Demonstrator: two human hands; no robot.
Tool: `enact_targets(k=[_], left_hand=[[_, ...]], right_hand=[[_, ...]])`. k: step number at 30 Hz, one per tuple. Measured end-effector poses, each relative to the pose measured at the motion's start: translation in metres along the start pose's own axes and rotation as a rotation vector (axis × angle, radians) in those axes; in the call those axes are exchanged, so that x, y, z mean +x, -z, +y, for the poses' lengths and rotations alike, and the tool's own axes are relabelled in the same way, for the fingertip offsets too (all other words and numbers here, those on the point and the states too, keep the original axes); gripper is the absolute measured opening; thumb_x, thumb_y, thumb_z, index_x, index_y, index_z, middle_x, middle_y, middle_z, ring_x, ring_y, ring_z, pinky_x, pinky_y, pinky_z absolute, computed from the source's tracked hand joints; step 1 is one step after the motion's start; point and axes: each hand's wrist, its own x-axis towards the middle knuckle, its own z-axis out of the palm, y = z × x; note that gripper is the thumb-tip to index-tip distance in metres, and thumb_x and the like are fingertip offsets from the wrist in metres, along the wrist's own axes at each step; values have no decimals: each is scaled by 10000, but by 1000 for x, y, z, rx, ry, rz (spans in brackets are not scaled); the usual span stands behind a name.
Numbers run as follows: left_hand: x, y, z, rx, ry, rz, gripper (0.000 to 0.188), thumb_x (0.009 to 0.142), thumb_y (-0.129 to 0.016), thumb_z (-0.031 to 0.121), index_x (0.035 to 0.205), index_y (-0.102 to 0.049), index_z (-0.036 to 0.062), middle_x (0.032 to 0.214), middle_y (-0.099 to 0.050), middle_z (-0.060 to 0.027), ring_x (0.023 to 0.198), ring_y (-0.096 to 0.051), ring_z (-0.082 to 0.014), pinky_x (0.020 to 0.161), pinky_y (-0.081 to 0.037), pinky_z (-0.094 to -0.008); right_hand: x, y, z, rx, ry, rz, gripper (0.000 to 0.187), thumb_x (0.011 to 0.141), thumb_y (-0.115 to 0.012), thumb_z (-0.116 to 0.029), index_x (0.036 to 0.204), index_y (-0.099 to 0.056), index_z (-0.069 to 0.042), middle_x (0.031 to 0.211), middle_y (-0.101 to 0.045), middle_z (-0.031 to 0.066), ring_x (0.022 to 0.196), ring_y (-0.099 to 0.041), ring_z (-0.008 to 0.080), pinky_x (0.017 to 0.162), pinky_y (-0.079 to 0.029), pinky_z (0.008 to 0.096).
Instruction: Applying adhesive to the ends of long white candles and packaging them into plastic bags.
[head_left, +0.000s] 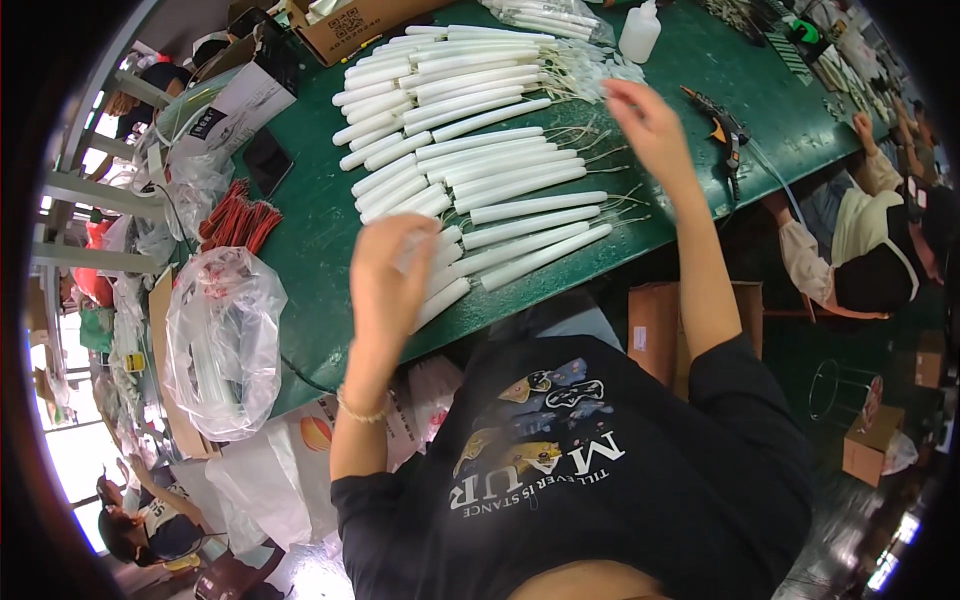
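Observation:
Rows of white candle-shaped sticks (pixel 520 185) lie on the green table (pixel 330 330), thin pale wires trailing from their right ends. My left hand (pixel 388 265) is over the left ends of the nearest sticks, blurred by motion; whether its fingers hold one cannot be made out. Up at the right, my right hand (pixel 650 125) reaches to a small heap of clear, petal-like pieces (pixel 610 75). Its fingertips are drawn together at the edge of that heap, and anything between them is too small to name.
A white squeeze bottle (pixel 640 32) stands behind the heap; a glue gun (pixel 725 135) with a cable lies right. On the left are a phone (pixel 268 162), red wire bundles (pixel 240 218) and a clear bag (pixel 222 340). A cardboard box (pixel 350 28) sits behind. Co-workers sit at right.

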Motion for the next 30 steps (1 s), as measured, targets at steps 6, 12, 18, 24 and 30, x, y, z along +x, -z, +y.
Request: enact_targets(k=[6,12,18,24,30], left_hand=[[-17,-57,42,124,-318,-180,256,758,-694,113,989,-605,50,908,-566,-106,891,-537,-296,790,-432,-396],[-9,-89,50,248,-387,-213,245,797,-628,117,1025,-582,40,891,-540,-97,874,-530,-277,765,-432,-385],[9,-125,76,225,-432,-232,270,815,-628,150,1066,-586,59,890,-525,-95,832,-523,-258,708,-442,-373],[24,-158,87,230,-472,-288,194,832,-602,88,1024,-601,61,894,-541,-96,834,-537,-275,714,-461,-372],[31,-156,87,126,-397,-221,96,852,-572,87,939,-588,50,887,-569,-122,783,-586,-312,661,-482,-403]], right_hand=[[-51,89,27,-550,-259,490,341,875,-667,-281,1046,-601,7,897,-627,97,791,-592,204,731,-468,304],[-53,109,45,-800,-552,293,638,826,-620,-539,1068,-604,50,999,-666,213,948,-638,352,812,-489,400],[-35,118,47,-802,-641,146,458,776,-623,-374,936,-656,53,915,-673,219,879,-653,351,765,-491,403],[-33,127,36,-468,-763,102,459,755,-620,-276,1033,-585,87,891,-647,174,757,-651,250,633,-522,342],[-81,58,-28,385,-558,250,304,812,-660,-143,1035,-561,39,856,-614,77,710,-610,140,544,-509,280]])
